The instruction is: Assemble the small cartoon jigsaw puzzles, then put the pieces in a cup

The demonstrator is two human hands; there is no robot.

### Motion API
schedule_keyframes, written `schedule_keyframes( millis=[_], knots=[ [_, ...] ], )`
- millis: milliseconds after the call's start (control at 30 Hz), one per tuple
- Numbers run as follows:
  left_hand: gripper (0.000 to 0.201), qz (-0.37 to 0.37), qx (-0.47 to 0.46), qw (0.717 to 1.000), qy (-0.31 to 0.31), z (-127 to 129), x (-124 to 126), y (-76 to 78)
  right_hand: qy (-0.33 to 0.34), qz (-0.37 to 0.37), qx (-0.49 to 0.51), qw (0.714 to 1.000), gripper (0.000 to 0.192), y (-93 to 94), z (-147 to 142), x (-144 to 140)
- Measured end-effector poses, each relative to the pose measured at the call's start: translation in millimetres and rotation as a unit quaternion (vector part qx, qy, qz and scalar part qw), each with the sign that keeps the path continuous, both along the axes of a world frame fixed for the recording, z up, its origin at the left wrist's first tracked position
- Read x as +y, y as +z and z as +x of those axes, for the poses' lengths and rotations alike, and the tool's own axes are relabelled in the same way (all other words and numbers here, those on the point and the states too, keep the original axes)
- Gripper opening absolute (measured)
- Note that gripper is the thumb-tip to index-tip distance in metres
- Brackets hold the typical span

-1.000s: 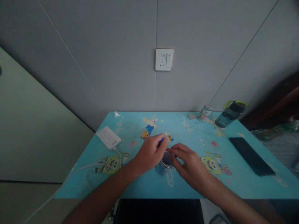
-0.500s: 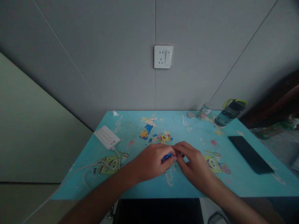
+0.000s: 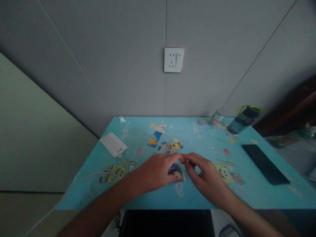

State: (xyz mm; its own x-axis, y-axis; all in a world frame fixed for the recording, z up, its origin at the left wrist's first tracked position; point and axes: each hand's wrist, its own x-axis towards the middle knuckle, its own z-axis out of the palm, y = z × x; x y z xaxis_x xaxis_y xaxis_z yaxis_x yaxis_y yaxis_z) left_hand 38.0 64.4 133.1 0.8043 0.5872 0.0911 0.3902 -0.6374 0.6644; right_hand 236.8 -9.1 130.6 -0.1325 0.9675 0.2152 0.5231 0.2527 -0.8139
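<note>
So both hands are met at the middle of the blue cartoon-print bench (image 3: 148, 200). A small tan puzzle piece (image 3: 177, 174) is pinched in the grip of the left hand (image 3: 158, 171), over a small blue tin (image 3: 172, 170) that's mostly hidden. The right hand (image 3: 204, 176) is curled right beside it; whether anything is held there can't be told. A white power bank (image 3: 113, 144) is left off to the side, a black phone (image 3: 265, 164) on the other.

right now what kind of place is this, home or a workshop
Probably a room at home: a cartoon-printed blue table against a wall with a socket, a power bank and a water bottle on it.
</note>
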Motion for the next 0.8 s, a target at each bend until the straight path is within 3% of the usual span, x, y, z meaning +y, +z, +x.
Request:
schedule_keyframes(
  millis=[800],
  knots=[
    [0.038,0.015,-0.005,1.0,-0.027,-2.8,4.3,8.5,0.005,0.017,-0.025,1.0,0.038,-7.5,-3.7,2.4]
  ],
)
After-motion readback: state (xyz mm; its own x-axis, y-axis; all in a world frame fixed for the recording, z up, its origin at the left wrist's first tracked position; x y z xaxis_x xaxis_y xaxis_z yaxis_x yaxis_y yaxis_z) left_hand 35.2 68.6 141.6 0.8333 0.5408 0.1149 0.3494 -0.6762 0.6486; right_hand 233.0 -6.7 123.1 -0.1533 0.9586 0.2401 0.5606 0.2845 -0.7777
